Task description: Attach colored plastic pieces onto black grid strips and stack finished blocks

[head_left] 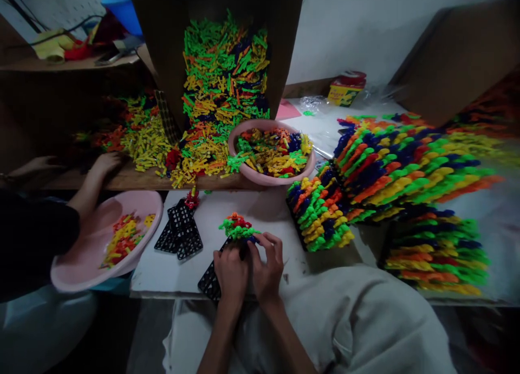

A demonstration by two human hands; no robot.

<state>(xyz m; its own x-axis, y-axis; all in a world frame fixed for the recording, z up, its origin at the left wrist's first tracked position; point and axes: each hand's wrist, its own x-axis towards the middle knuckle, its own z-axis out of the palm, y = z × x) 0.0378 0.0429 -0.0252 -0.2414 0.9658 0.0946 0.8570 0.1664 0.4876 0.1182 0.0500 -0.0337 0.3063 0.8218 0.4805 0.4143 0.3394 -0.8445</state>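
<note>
From the head view I take the black grid board [211, 279] as my landmark; it lies tilted at the near edge of the white table [260, 208], its lower corner reaching that edge. My left hand [231, 271] rests on the board's upper end, fingers curled down on it; my right hand [266, 265] sits just right of it, fingertips pinched at the cluster of coloured pegs [238, 226] standing at the board's far end. Left of the board lie spare black grids [181, 230], with bare table between. Beyond it, a pink bowl of pegs [271, 152] sits on the wooden shelf edge. Right of it, filled peg boards [320, 211] crowd the table, leaving a narrow bare strip. Far left, another person's hand [106, 161] reaches above a second pink bowl [105, 238]
</note>
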